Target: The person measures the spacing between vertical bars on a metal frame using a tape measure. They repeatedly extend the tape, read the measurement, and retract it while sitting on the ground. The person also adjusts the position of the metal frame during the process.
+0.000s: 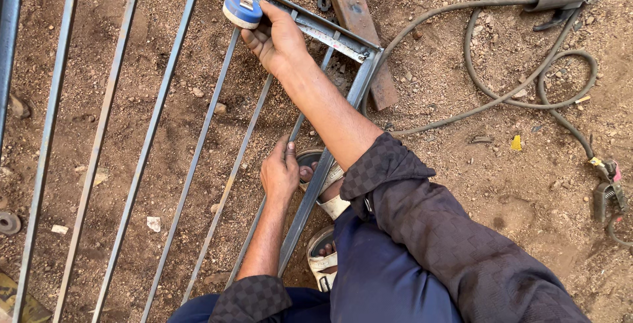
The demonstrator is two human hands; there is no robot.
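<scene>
Right hand [277, 39] gripping tape measure [242, 10] at frame corner [366, 56]

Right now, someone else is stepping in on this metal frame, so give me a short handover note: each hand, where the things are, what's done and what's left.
Right hand: stretched out to the frame's far corner, holding a blue and white tape measure against the top rail.
Left hand: resting on a bar close to the sandalled feet; whether it grips the bar I cannot tell.
Metal frame: flat on the dirt, thin bars running between rails, corner joined.
Welding electrode holder and its cable lie unused on the right; a rusty steel bar sits beyond the corner.
Done: frame laid out. Left: measuring is under way; nothing shows marks yet.
</scene>
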